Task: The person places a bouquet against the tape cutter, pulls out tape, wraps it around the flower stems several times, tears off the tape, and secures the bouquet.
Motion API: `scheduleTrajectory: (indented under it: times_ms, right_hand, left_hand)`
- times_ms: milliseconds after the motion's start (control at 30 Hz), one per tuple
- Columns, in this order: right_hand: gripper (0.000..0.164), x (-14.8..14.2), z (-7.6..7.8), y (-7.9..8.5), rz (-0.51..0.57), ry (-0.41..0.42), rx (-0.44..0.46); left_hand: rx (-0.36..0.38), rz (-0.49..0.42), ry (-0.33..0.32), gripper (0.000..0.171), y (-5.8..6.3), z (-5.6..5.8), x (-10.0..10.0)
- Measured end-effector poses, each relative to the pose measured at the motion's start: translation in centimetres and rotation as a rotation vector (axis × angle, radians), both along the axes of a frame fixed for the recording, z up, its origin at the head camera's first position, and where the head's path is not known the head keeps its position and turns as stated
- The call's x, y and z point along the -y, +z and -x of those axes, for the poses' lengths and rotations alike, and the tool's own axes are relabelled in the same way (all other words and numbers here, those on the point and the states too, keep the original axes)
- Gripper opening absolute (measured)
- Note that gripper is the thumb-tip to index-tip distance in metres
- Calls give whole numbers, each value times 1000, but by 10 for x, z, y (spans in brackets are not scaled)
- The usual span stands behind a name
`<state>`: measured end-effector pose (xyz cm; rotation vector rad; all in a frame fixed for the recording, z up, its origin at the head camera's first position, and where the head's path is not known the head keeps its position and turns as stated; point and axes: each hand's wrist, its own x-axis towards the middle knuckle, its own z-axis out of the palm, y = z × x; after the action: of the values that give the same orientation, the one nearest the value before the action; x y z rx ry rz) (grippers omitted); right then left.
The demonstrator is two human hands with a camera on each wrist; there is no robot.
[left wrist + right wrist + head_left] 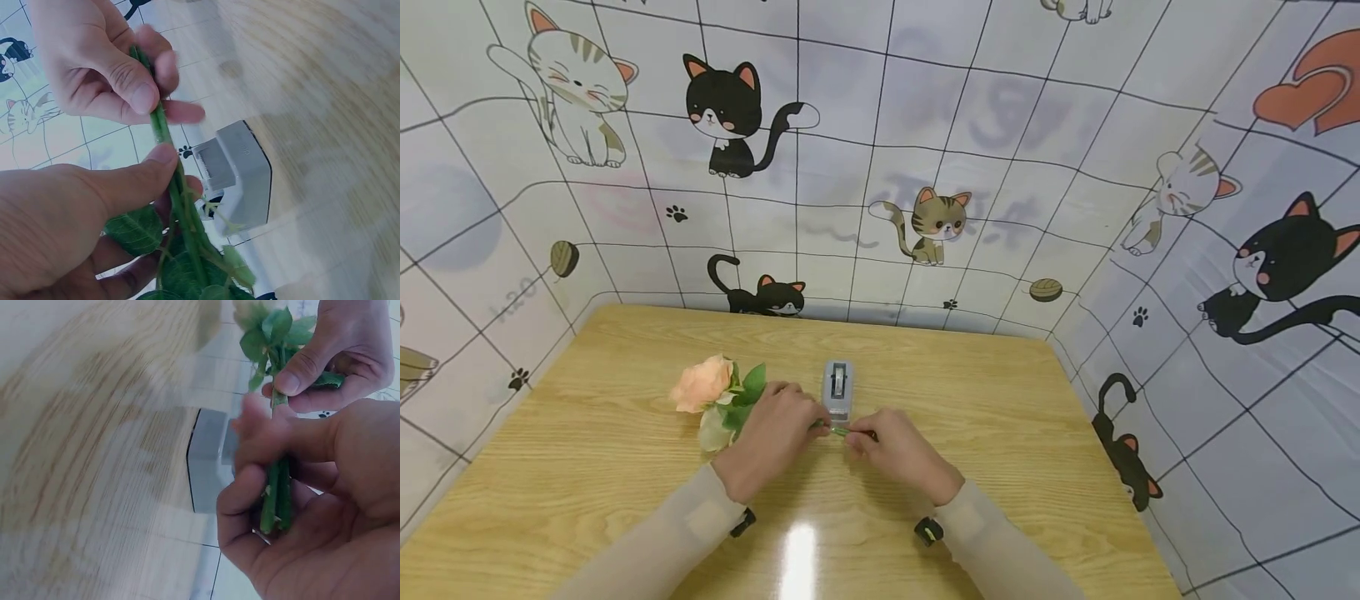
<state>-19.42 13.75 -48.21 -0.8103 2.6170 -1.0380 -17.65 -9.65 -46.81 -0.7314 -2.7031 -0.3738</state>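
Two flowers, one peach (702,383) and one cream-white (713,432), lie to the left with their stems pointing right. My left hand (778,433) pinches the green stems (187,231) just below the leaves (134,230), thumb on top. Farther down, near the cut ends, my right hand (898,454) holds the same stems between thumb and fingers; some of its fingers are blurred in the right wrist view. A shiny patch shows on the stems between the hands. Just beyond the hands stands a grey tape dispenser (838,390), touched by neither as far as I see.
The hands work over a light wooden table (970,392). Cloth printed with cats and grid lines (850,175) rises behind it and along both sides. Each wrist wears a small black camera mount (928,531).
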Motion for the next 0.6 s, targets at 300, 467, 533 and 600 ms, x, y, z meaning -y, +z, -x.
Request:
scheduleTrajectory:
  times_ms: [300, 467, 533, 600]
  right_hand:
    - [32, -3, -10, 9, 130, -102, 63]
    - [30, -5, -13, 10, 195, -163, 48]
    - [29, -5, -14, 9, 218, -186, 35]
    - [28, -4, -16, 9, 246, -216, 29]
  left_hand:
    - [-191, -52, -34, 20, 5, -5, 1]
    - [-340, -173, -58, 30, 7, -10, -2]
    - [-387, -252, -63, 36, 8, -13, -4]
    - [-408, -340, -57, 38, 9, -17, -6]
